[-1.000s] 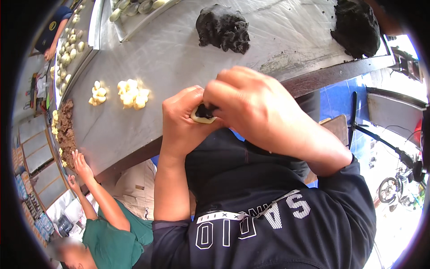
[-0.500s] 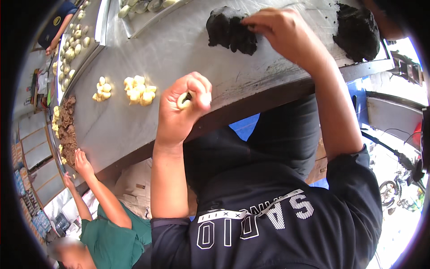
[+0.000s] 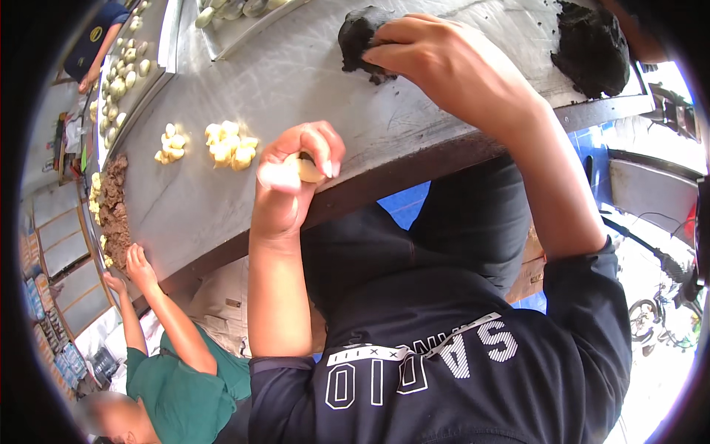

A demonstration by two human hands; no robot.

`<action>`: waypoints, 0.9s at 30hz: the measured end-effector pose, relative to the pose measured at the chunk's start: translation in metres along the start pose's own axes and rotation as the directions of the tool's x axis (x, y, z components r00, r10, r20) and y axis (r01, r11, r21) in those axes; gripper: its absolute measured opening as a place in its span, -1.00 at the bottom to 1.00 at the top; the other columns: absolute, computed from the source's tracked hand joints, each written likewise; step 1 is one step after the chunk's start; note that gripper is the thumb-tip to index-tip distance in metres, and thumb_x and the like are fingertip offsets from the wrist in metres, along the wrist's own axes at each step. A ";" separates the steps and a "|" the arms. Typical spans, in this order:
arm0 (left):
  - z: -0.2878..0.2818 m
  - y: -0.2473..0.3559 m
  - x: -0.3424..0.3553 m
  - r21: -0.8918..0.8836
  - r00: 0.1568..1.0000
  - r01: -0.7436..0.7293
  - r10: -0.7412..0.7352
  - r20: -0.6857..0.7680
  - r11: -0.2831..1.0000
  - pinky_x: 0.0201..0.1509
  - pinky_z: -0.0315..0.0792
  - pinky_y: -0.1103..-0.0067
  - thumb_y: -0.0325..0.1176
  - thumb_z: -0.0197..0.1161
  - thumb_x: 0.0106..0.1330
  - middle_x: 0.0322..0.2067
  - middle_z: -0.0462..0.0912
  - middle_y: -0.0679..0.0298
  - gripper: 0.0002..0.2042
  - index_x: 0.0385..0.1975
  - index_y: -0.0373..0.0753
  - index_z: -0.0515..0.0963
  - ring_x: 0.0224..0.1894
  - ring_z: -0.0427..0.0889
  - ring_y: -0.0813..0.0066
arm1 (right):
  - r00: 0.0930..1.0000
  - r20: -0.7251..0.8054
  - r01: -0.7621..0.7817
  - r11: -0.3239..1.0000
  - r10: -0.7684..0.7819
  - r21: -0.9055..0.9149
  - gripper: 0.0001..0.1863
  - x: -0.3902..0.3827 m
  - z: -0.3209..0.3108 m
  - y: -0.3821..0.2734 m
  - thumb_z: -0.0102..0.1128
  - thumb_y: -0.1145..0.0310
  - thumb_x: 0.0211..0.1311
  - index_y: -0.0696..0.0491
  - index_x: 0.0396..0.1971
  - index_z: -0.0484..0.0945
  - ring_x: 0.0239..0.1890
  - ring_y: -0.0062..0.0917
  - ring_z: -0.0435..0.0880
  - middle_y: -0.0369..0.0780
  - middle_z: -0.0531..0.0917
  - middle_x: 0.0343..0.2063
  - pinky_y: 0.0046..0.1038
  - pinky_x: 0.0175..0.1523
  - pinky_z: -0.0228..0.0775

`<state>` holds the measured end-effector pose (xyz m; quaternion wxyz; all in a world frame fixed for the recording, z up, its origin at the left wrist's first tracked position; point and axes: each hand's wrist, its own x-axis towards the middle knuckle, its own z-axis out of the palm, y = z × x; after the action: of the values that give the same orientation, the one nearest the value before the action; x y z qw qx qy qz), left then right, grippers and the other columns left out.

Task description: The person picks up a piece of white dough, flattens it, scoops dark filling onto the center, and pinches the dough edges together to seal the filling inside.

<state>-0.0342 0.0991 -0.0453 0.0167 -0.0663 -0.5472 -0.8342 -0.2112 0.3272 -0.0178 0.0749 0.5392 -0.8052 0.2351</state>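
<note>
My left hand (image 3: 290, 177), near the table's front edge, has curled fingers around a small piece of pale dough (image 3: 309, 170) with a dark hollow or centre partly visible. My right hand (image 3: 462, 78) reaches over the steel table (image 3: 288, 74) and grips at a lump of black paste (image 3: 359, 33), its fingertips partly hidden against it. A bigger black mass (image 3: 592, 55) sits to the right. Two clusters of pale dough pieces (image 3: 231, 146) rest left of my left hand.
A long brown mass (image 3: 115, 211) with yellow bits lines the left. Trays (image 3: 168, 52) of pale oval pieces stand beyond. A co-worker in green (image 3: 177, 370) works at lower left; other people's arms (image 3: 96, 55) show at upper left and upper right.
My right hand left the piece in my left hand and moved up to the black lump, where its fingers now press in. My left hand tilted and shifted slightly left.
</note>
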 end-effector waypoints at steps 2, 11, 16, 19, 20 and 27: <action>-0.001 0.003 0.002 0.126 0.991 0.135 -0.133 -0.022 0.983 -0.20 0.47 0.62 -0.16 0.65 0.40 -0.33 0.63 0.26 -0.64 -0.49 -0.22 0.64 -0.27 0.55 0.59 | 0.994 -0.058 0.096 0.995 -0.096 0.014 -0.68 0.003 0.011 0.008 0.30 0.54 0.30 0.12 0.02 0.81 0.01 -0.12 0.79 -0.09 0.77 -0.03 -0.17 0.11 0.65; 0.008 -0.004 -0.007 0.400 0.999 -0.002 0.023 -0.049 0.916 -0.34 0.45 0.64 0.10 0.21 0.75 -0.32 0.69 0.13 -0.47 -0.33 -0.29 0.62 -0.42 0.58 0.56 | 0.998 -0.037 0.048 0.978 -0.041 0.204 -0.91 -0.032 -0.002 -0.021 0.42 0.45 0.19 0.07 -0.31 0.81 0.04 -0.17 0.76 -0.18 0.76 -0.11 -0.20 0.08 0.68; 0.028 0.011 -0.008 0.452 0.982 0.146 -0.074 -0.172 0.880 -0.03 0.49 0.69 -0.12 0.18 0.80 -0.17 0.71 0.14 -0.69 0.00 -0.30 0.60 -0.15 0.66 0.49 | 0.984 -0.155 -0.083 0.996 0.087 0.033 -0.75 -0.021 -0.011 0.001 0.30 0.62 0.25 0.12 -0.12 0.83 0.03 -0.06 0.82 -0.11 0.82 -0.04 -0.14 0.14 0.70; 0.028 0.016 -0.009 0.918 0.982 -0.133 0.177 0.070 0.375 0.15 0.76 0.38 -0.54 0.48 0.50 0.15 0.77 0.14 -0.76 0.10 -0.31 0.72 0.09 0.82 0.25 | 0.984 -0.127 -0.116 0.992 0.122 0.052 -0.73 -0.016 0.003 0.014 0.29 0.63 0.26 0.13 -0.08 0.81 -0.01 -0.04 0.81 -0.09 0.81 -0.04 -0.12 0.13 0.68; 0.024 0.014 -0.010 0.915 0.982 -0.136 0.174 0.073 0.379 0.15 0.76 0.38 -0.54 0.48 0.50 0.15 0.77 0.14 -0.76 0.10 -0.31 0.72 0.09 0.82 0.25 | 0.994 -0.052 -0.086 0.993 0.091 0.086 -0.75 -0.018 -0.002 0.016 0.32 0.62 0.25 0.13 -0.10 0.81 0.00 -0.04 0.81 -0.09 0.81 -0.04 -0.12 0.13 0.68; 0.019 -0.007 -0.007 0.881 0.956 -0.080 0.286 -0.064 0.465 0.36 0.68 0.29 -0.65 0.45 0.45 0.05 0.93 0.11 -0.44 0.47 -0.29 0.61 0.14 0.90 0.19 | 0.996 -0.038 0.089 0.960 -0.082 0.264 -0.85 -0.050 -0.022 0.000 0.49 0.57 0.13 0.12 -0.28 0.80 0.03 -0.19 0.77 -0.19 0.77 -0.16 -0.20 0.10 0.66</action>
<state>-0.0258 0.1192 -0.0453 0.1931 -0.0221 -0.8781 -0.4373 -0.1940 0.3794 -0.0172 0.0229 0.5753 -0.7413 0.3448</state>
